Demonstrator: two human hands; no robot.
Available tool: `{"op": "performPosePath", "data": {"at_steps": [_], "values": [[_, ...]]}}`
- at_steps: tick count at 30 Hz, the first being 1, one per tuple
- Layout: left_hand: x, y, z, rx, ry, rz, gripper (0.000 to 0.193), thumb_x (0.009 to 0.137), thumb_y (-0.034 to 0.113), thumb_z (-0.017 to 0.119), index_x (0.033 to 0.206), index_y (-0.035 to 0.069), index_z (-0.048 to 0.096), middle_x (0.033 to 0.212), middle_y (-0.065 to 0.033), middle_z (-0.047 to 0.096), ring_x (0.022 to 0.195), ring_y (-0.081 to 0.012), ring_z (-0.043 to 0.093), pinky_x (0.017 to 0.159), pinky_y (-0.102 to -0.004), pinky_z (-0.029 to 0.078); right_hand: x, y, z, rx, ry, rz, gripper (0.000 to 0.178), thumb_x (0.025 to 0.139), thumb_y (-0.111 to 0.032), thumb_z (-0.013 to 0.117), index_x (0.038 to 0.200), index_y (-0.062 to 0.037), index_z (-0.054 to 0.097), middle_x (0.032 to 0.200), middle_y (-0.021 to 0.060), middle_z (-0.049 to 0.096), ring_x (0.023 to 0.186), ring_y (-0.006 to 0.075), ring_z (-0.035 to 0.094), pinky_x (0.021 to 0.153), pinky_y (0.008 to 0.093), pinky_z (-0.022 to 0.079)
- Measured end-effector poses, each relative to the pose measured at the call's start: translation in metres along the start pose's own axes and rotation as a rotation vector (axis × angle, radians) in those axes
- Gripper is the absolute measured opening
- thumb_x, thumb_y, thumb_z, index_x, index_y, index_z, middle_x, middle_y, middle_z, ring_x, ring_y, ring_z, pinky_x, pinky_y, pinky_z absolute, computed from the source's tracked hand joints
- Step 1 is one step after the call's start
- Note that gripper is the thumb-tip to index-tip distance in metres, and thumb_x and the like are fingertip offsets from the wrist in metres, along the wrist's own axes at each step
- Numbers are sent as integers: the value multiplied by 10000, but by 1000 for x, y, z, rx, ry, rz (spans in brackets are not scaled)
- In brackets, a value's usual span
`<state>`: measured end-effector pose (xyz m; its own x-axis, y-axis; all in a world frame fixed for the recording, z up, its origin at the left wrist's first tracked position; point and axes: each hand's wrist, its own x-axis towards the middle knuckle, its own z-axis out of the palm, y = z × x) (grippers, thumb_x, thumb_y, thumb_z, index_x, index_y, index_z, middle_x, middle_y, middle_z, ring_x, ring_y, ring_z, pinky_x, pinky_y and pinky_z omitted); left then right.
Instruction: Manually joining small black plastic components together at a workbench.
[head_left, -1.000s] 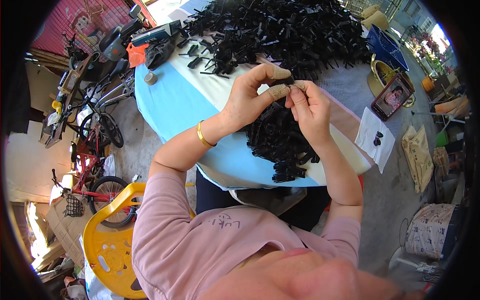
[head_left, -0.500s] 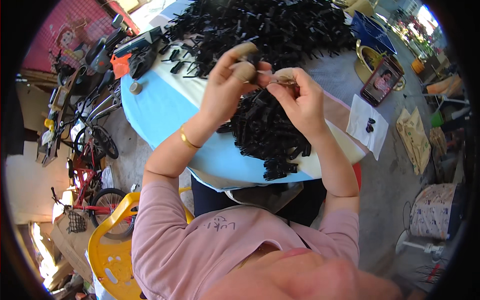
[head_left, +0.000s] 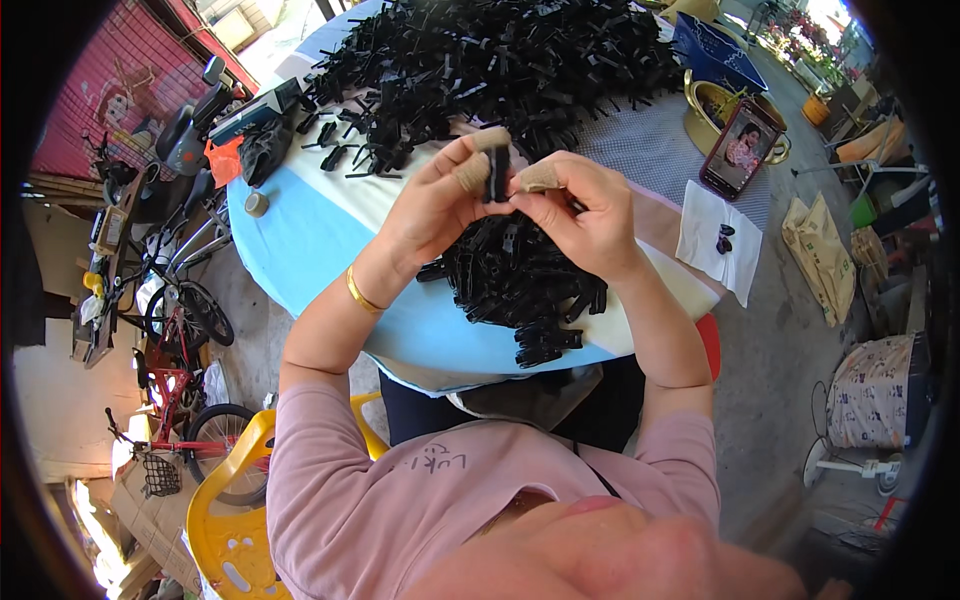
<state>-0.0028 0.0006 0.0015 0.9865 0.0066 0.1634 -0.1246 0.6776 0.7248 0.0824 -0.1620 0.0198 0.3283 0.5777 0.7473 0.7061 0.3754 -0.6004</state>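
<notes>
Over the near part of the table, my left hand [head_left: 432,200] grips a small black plastic piece [head_left: 497,175], upright between its taped thumb and fingers. My right hand [head_left: 588,215] is pinched at the lower right of that piece, thumb against a taped forefinger; whatever its fingertips hold is too small to make out. Below both hands lies a heap of similar black pieces [head_left: 520,285], close to the table's front edge. A far larger pile of narrow black pieces [head_left: 480,65] spreads across the back of the table.
The round table [head_left: 300,235] wears a striped cloth. At its right are a phone [head_left: 740,158], a gold pot [head_left: 703,128] and white paper [head_left: 697,225] with dark bits. A tape roll [head_left: 256,204] sits at the left edge. A yellow chair [head_left: 235,510] and bicycles stand left.
My hands have come slightly lower, and the black piece now shows upright in my left fingers. The whole view has shifted a little, with the table's things appearing further left.
</notes>
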Motion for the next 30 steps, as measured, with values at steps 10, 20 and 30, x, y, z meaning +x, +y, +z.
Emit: {"op": "performPosePath", "data": {"at_steps": [10, 20, 30], "values": [[-10, -9, 18, 890, 65, 193, 427, 805, -44, 573, 1208, -29, 432, 1078, -53, 543, 928, -103, 542, 814, -251, 454, 0, 13, 1, 241, 12, 531, 169, 776, -79, 666, 903, -22, 570, 789, -7, 590, 701, 32, 530, 628, 158, 433], [-5, -3, 10, 884, 165, 371, 342, 803, -4, 592, 1133, 0, 502, 932, -20, 602, 740, -32, 527, 680, -188, 452, -1, 11, 5, 473, -50, 675, 160, 897, -127, 502, 966, -8, 583, 670, 6, 528, 462, -2, 350, 398, 134, 243], [-7, -4, 14, 917, 178, 377, 379, 781, -13, 614, 1143, -6, 503, 960, -37, 608, 795, -51, 560, 705, -201, 468, -4, 13, 10, 259, -4, 506, 169, 889, -128, 523, 982, -11, 603, 645, -7, 532, 475, -2, 365, 413, 137, 261]]}}
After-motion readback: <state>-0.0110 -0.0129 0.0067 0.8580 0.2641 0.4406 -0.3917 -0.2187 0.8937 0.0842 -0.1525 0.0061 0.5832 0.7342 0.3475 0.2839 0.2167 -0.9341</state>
